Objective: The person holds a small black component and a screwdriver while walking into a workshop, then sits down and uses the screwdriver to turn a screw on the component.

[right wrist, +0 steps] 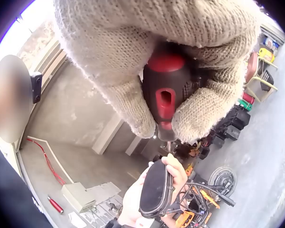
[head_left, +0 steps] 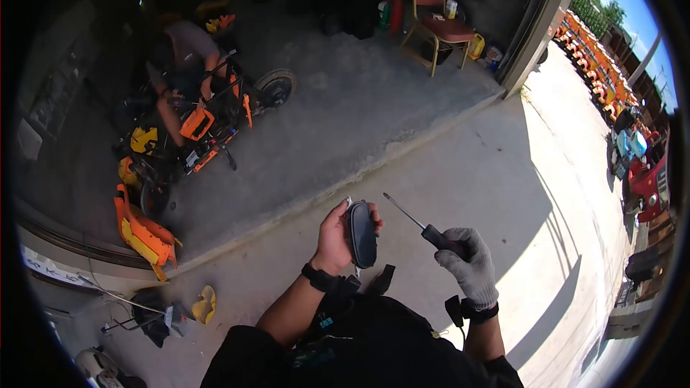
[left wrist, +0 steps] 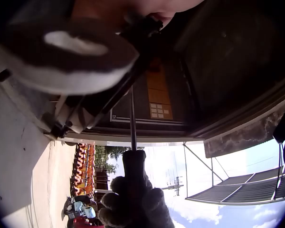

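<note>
My bare left hand (head_left: 329, 244) grips a dark oval part (head_left: 361, 236) with a flat, smooth face and a raised rim. Its exact kind does not show. Fingers wrap over its far edge and the palm lies behind it. My right hand (head_left: 472, 269), in a grey knitted glove, holds a screwdriver (right wrist: 166, 90) by its black and red handle. The screwdriver's thin metal shaft points up and left, its tip a short way to the right of the oval part. In the left wrist view the gloved fingers (left wrist: 113, 202) curl round the handle.
A person (head_left: 188, 43) bends over a partly dismantled orange and black two-wheeler (head_left: 205, 126) inside the doorway. Orange body panels (head_left: 147, 233) lie at left, by a low concrete step. A red chair (head_left: 449, 29) with bottles stands at the back. Outside right are parked vehicles (head_left: 650, 187).
</note>
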`<action>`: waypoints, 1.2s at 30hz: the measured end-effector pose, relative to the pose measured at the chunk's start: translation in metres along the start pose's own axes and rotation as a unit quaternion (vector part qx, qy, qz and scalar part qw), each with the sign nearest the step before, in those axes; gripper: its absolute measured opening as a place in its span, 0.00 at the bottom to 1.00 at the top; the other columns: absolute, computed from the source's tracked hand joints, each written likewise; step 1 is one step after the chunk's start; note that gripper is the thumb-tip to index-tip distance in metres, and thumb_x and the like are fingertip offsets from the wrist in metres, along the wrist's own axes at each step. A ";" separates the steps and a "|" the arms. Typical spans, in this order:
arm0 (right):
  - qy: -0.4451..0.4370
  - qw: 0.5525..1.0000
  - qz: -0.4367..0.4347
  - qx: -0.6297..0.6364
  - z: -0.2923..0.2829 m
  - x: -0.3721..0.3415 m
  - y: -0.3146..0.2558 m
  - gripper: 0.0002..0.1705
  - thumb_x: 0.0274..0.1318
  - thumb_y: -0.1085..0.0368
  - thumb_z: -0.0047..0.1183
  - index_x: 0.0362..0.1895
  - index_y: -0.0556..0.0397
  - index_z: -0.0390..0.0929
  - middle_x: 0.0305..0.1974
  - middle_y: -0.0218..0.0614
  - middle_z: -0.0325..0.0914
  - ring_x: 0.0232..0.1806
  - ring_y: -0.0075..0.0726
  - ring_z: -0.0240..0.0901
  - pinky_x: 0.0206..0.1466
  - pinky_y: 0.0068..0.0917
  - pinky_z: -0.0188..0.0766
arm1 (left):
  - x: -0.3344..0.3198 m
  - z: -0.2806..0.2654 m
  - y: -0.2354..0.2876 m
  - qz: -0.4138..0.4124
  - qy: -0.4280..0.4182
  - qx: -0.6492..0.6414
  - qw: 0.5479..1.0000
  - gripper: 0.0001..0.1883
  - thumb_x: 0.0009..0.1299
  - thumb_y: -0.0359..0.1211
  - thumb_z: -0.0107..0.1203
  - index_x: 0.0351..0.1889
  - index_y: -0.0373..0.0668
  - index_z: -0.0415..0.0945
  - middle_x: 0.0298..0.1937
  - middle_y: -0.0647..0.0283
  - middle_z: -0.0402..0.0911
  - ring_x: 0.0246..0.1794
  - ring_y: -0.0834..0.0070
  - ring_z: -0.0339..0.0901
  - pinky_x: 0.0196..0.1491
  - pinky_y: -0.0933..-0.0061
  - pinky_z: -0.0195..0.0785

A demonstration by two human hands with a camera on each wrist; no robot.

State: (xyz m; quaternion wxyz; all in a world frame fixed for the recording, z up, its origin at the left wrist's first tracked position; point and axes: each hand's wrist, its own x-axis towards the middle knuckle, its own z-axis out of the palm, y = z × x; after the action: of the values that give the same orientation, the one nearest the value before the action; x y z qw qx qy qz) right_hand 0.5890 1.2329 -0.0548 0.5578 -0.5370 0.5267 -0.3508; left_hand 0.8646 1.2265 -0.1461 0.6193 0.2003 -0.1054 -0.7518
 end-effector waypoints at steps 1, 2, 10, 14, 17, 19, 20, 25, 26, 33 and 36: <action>-0.009 0.999 -0.009 0.039 -0.009 0.006 0.002 0.22 0.52 0.70 0.69 0.51 0.57 0.78 0.45 0.35 0.80 0.46 0.26 0.76 0.55 0.27 0.74 | 0.004 0.002 -0.004 -0.003 0.010 -0.002 1.000 0.31 0.79 0.51 0.38 0.55 0.29 0.76 0.46 0.52 0.82 0.50 0.57 0.79 0.60 0.60 0.71; -0.013 0.998 -0.015 0.055 -0.017 0.012 -0.002 0.21 0.52 0.73 0.67 0.51 0.58 0.78 0.45 0.33 0.79 0.46 0.25 0.76 0.54 0.26 0.73 | 0.009 0.004 -0.008 0.000 0.016 -0.003 1.000 0.31 0.79 0.51 0.38 0.55 0.29 0.76 0.46 0.52 0.82 0.50 0.57 0.79 0.60 0.60 0.71; 0.025 0.989 -0.037 0.140 -0.036 0.062 -0.001 0.17 0.58 0.73 0.60 0.52 0.59 0.75 0.45 0.39 0.81 0.41 0.29 0.78 0.47 0.26 0.78 | 0.062 0.014 -0.013 -0.022 0.066 0.003 0.998 0.38 0.82 0.58 0.28 0.53 0.32 0.77 0.41 0.57 0.82 0.42 0.64 0.79 0.51 0.65 0.73; 0.040 0.988 -0.025 0.148 -0.041 0.097 -0.005 0.15 0.60 0.72 0.59 0.51 0.59 0.73 0.44 0.42 0.81 0.39 0.30 0.79 0.43 0.27 0.79 | 0.109 0.017 -0.014 -0.017 0.073 0.039 0.996 0.37 0.83 0.57 0.26 0.52 0.33 0.78 0.39 0.59 0.82 0.40 0.67 0.79 0.49 0.67 0.73; 0.067 0.989 -0.012 0.130 -0.039 0.131 -0.020 0.16 0.58 0.69 0.57 0.49 0.60 0.73 0.41 0.42 0.80 0.36 0.28 0.77 0.41 0.25 0.77 | 0.153 0.018 -0.011 -0.007 0.065 0.060 0.996 0.35 0.84 0.56 0.27 0.50 0.35 0.78 0.38 0.60 0.81 0.39 0.69 0.78 0.48 0.68 0.72; 0.077 0.989 -0.020 0.128 -0.042 0.157 -0.029 0.15 0.58 0.70 0.56 0.49 0.60 0.73 0.41 0.41 0.80 0.36 0.28 0.77 0.41 0.25 0.77 | 0.186 0.022 -0.002 0.008 0.062 0.087 0.994 0.34 0.84 0.55 0.28 0.49 0.35 0.78 0.37 0.61 0.81 0.39 0.70 0.78 0.48 0.69 0.71; 0.080 0.988 -0.024 0.128 -0.043 0.170 -0.034 0.15 0.58 0.70 0.55 0.49 0.60 0.73 0.41 0.41 0.80 0.36 0.28 0.77 0.41 0.25 0.77 | 0.201 0.026 0.003 0.006 0.058 0.086 0.995 0.34 0.84 0.55 0.28 0.49 0.35 0.78 0.37 0.61 0.81 0.39 0.70 0.78 0.48 0.69 0.71; 0.076 0.987 -0.038 0.136 -0.044 0.228 -0.051 0.15 0.61 0.70 0.58 0.51 0.60 0.72 0.43 0.43 0.82 0.40 0.30 0.79 0.44 0.27 0.79 | 0.257 0.036 0.033 0.042 0.051 0.140 0.988 0.34 0.84 0.57 0.29 0.47 0.37 0.78 0.36 0.63 0.80 0.38 0.73 0.76 0.47 0.71 0.70; 0.081 0.987 -0.037 0.132 -0.043 0.238 -0.056 0.15 0.61 0.70 0.57 0.51 0.60 0.72 0.43 0.43 0.82 0.40 0.30 0.79 0.44 0.27 0.79 | 0.266 0.036 0.038 0.041 0.049 0.139 0.988 0.34 0.84 0.57 0.29 0.47 0.37 0.78 0.36 0.63 0.80 0.38 0.73 0.76 0.47 0.71 0.70; 0.070 0.990 -0.019 0.120 -0.031 0.296 -0.075 0.15 0.61 0.70 0.56 0.50 0.61 0.73 0.41 0.42 0.82 0.36 0.30 0.78 0.42 0.26 0.77 | 0.313 0.019 0.067 0.063 0.038 0.146 0.987 0.33 0.84 0.56 0.29 0.49 0.37 0.78 0.39 0.62 0.81 0.41 0.71 0.79 0.50 0.69 0.71; 0.077 0.990 -0.015 0.114 -0.029 0.315 -0.084 0.14 0.60 0.70 0.56 0.50 0.61 0.73 0.40 0.42 0.82 0.35 0.30 0.78 0.42 0.26 0.77 | 0.329 0.016 0.075 0.068 0.052 0.154 0.984 0.33 0.84 0.56 0.29 0.49 0.37 0.78 0.38 0.62 0.81 0.41 0.72 0.79 0.50 0.70 0.71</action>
State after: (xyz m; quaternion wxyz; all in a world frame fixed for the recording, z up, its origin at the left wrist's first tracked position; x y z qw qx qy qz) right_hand 0.6385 0.9096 -0.0366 0.5679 -0.4487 0.5167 -0.4574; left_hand 0.8745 0.8893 -0.1571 0.6350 0.3246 -0.2013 -0.6715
